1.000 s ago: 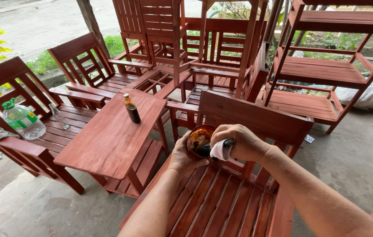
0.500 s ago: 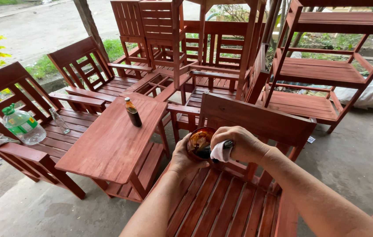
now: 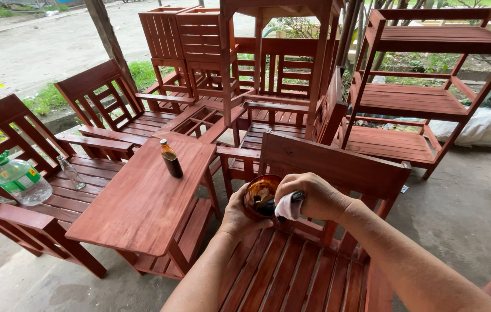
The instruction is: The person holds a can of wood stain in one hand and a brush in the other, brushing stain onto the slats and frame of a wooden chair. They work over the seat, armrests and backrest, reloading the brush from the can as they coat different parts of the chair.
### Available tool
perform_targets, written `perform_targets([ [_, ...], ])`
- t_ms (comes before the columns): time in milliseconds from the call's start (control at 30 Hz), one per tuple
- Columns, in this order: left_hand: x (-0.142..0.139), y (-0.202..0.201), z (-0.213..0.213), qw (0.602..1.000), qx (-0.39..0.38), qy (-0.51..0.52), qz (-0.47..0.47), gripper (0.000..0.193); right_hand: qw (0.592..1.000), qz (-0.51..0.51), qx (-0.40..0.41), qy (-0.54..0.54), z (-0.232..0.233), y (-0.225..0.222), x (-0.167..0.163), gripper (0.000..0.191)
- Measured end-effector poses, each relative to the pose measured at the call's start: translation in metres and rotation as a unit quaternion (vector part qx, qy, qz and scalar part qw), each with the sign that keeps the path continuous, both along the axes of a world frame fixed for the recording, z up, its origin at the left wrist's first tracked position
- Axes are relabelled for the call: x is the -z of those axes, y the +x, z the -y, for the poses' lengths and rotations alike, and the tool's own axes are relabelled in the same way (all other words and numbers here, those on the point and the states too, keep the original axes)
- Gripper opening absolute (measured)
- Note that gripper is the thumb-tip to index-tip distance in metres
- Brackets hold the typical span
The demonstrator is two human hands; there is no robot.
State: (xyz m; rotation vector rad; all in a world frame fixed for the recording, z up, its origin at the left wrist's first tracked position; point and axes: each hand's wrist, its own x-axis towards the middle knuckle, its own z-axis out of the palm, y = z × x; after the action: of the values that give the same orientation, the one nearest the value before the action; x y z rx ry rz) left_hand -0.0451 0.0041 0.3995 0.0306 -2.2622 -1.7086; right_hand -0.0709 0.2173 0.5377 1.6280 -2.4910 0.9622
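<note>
- While the left hand (image 3: 240, 215) cups the small round stain-filled bowl (image 3: 261, 196), keep it level.
- Right hand (image 3: 314, 196), closed around a white rag-wrapped dark-handled brush (image 3: 288, 206), should dip shallowly over the red slatted wooden chair (image 3: 292, 271).

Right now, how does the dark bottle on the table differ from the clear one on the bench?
The dark bottle stands upright on the table; the clear bottle lies tilted on the bench. The dark bottle is slim and brown; the clear bottle is much fatter, see-through, with a green cap and label. Both sit untouched: the left hand holds a stained cup, the right hand a brush wrapped in cloth.
</note>
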Motion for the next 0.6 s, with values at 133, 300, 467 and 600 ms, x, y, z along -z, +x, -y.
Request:
perform_targets([
  [133, 0.001, 0.002, -0.001, 1.0, -0.011, -0.021, 0.008, 0.128, 1.0, -0.014, -0.001, 0.004, 0.002, 0.003, 0.0, 0.026],
  [300, -0.003, 0.012, 0.007, 0.999, -0.013, -0.04, 0.018, 0.121, 1.0, -0.016, -0.002, 0.0, 0.01, 0.006, 0.0, 0.027],
  [467, -0.003, 0.015, 0.011, 1.0, -0.006, -0.001, -0.016, 0.121, 1.0, -0.02, -0.002, -0.002, 0.012, 0.01, 0.0, 0.03],
  [600, -0.004, 0.015, 0.01, 1.0, -0.016, -0.021, -0.017, 0.125, 0.999, -0.045, -0.017, -0.014, 0.012, 0.012, 0.0, 0.029],
])
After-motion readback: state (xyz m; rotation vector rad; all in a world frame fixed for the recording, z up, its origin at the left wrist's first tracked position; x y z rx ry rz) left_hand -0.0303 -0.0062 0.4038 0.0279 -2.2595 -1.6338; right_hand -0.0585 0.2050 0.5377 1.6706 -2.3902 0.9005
